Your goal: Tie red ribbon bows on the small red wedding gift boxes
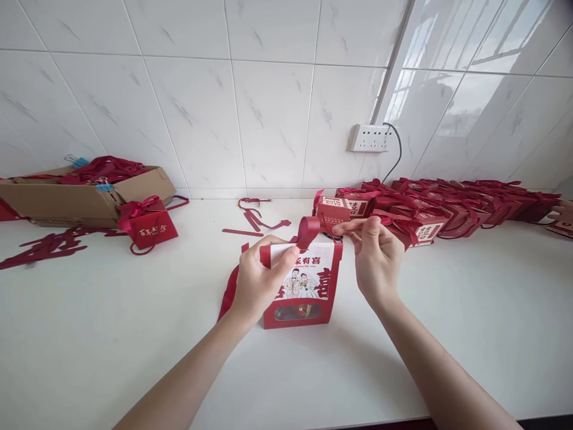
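Note:
A red gift box (298, 325) with a cartoon wedding couple, a printed front and a clear window stands upright on the white tabletop. Round its upper left corner, my left hand (264, 278) pinches a looped red ribbon (308, 233) between thumb and fingers; more ribbon (229, 292) hangs down behind that hand. At the box's upper right, my right hand (378, 257) has its index finger stretched left, its tip by a twisted red cord. Nothing is visibly held in it. The window shows small wrapped pieces inside.
A cardboard box (58, 200) heaped with red ribbons sits at left, beside a small red box (154, 230). Ribbon scraps (255, 221) lie near the wall. Many ribbon-tied boxes (465, 215) line the right, under a socket strip (371, 138). Another person's hand (564, 212) shows far right.

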Tool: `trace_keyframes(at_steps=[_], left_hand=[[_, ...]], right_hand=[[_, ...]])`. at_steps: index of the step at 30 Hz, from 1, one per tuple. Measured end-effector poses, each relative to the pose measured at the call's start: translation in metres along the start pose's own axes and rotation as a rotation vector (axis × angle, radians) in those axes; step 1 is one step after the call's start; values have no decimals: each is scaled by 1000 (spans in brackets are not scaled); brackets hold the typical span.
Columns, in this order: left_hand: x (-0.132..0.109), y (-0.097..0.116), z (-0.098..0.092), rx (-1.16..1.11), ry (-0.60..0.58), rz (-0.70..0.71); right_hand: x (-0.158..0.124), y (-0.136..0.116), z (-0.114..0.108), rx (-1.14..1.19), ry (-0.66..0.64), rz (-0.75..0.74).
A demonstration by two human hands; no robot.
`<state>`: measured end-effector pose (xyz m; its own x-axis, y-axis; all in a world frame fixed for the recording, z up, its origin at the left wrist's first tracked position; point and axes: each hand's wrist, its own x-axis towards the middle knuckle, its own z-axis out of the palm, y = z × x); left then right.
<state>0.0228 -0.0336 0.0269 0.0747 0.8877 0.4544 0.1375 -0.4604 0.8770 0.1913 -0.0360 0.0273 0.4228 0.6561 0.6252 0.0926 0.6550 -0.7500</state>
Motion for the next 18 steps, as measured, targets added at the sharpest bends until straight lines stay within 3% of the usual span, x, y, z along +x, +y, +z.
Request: trace_keyframes(at_steps=[4, 8, 12, 18], left_hand=[[0, -1, 1, 8, 5, -38], [0, -2, 2, 6, 27, -31], [-1, -3, 4, 11, 93, 10], [-2, -5, 4, -36, 79, -43]], right_hand=[[-7, -7, 4, -111, -192, -149], [-12, -11, 8, -267, -385, -183], [-15, -10, 11, -249, -396, -167], [-16, -9, 13, -199, -372, -96]])
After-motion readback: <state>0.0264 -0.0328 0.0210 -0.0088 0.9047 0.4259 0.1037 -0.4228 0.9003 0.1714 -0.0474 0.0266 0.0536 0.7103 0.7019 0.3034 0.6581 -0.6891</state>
